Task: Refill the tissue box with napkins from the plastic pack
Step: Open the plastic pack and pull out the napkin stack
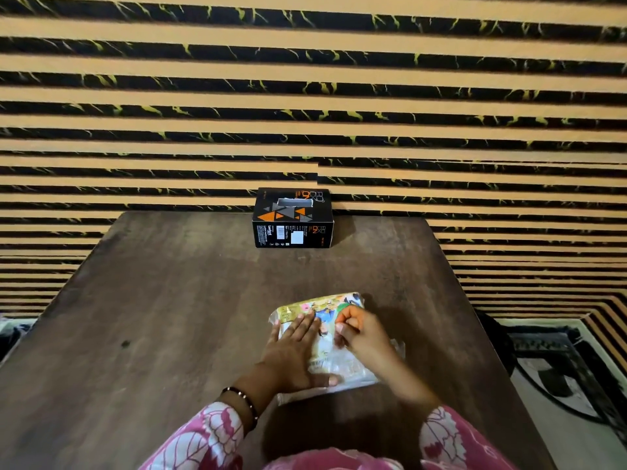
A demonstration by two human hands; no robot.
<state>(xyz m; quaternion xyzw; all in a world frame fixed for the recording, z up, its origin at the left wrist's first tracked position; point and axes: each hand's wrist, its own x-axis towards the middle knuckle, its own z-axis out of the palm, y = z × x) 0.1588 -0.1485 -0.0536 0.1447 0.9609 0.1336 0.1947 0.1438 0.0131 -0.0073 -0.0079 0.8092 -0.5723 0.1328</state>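
Observation:
A black tissue box (293,218) with orange and grey triangles stands at the far edge of the dark wooden table (169,300), its top slot open. Near me lies the plastic pack of napkins (353,362), clear with a colourful printed top. My left hand (295,351) lies flat on the pack's left half, fingers spread and thumb along its near edge. My right hand (361,330) rests on the pack's right part with its fingers curled, pinching the wrapper near the middle.
A wall of black and tan stripes rises right behind the box. A patterned rug (559,364) covers the floor to the right of the table. The table's edges run close on both sides.

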